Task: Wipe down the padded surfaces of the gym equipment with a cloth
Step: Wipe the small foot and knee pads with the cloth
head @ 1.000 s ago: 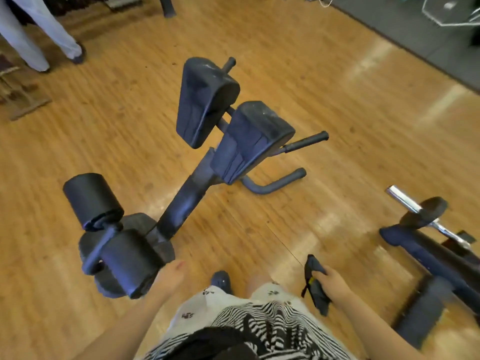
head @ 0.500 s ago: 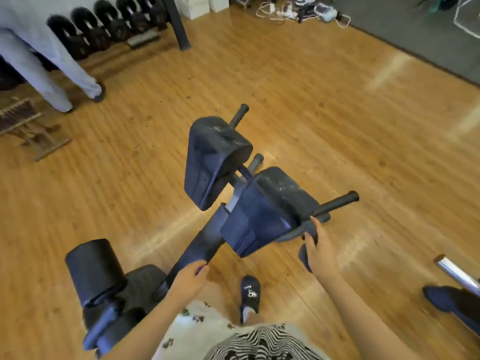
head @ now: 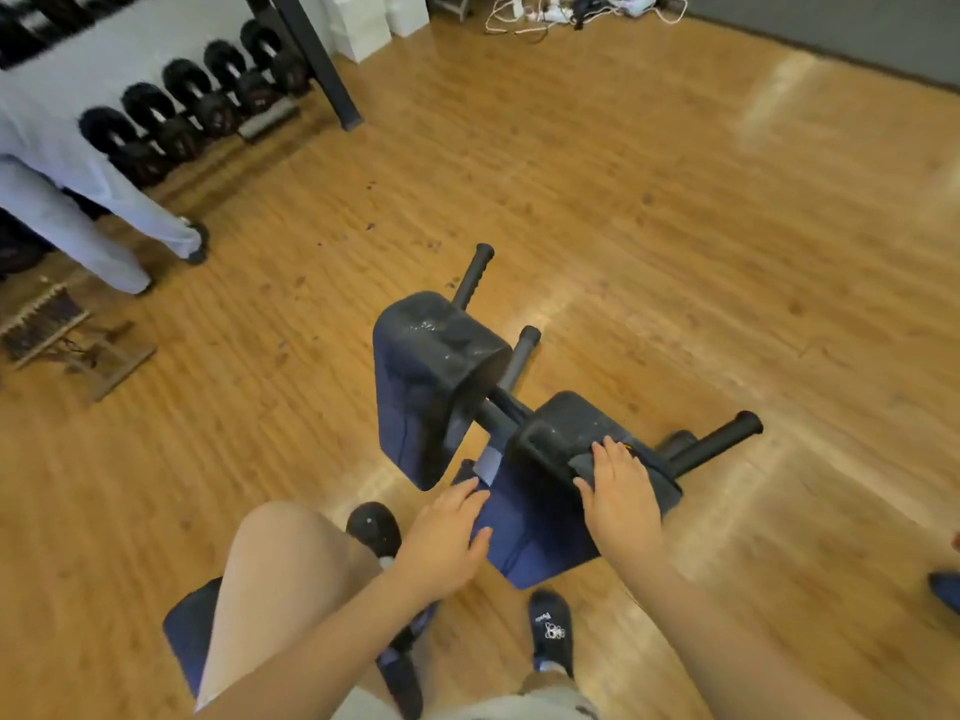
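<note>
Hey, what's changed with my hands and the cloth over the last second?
The right hand came up from your side and now presses the dark cloth flat on the near pad. The left hand left the foam roller and now rests on that pad's blue side. You stepped closer. The machine and the far pad stayed put.

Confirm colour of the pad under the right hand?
Dark navy-blue pad, black-looking on its top face; head view.
</note>
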Action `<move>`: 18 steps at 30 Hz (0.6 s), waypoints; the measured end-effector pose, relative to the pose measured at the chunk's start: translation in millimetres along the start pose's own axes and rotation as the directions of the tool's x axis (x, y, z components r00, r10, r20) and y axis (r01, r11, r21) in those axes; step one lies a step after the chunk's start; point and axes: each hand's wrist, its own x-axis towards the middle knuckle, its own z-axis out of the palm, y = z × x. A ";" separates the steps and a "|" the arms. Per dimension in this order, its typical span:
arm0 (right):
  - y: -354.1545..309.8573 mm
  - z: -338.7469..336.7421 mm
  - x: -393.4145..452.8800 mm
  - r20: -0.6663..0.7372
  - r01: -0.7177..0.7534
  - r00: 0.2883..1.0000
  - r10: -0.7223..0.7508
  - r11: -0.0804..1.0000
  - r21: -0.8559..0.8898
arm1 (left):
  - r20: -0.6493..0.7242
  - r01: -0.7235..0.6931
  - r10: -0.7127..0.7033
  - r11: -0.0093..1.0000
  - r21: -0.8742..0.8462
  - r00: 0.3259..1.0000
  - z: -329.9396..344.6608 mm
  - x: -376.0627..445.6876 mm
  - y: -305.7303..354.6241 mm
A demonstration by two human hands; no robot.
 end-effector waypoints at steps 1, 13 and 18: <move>-0.2 0.6 0.4 0.006 -0.009 1.000 0.009 1.000 -0.013 | -0.012 -0.043 0.043 0.998 0.043 0.999 -2.9 10.6 1.6; -17.1 -12.7 -0.2 -0.030 -0.155 0.987 0.155 0.988 0.009 | 0.235 -0.582 0.533 0.718 0.383 0.813 -10.7 121.3 -23.6; -68.8 -3.6 3.0 -0.172 -0.493 0.844 0.508 0.861 0.125 | 0.383 -0.798 0.701 0.507 0.325 0.601 -33.0 153.2 -54.9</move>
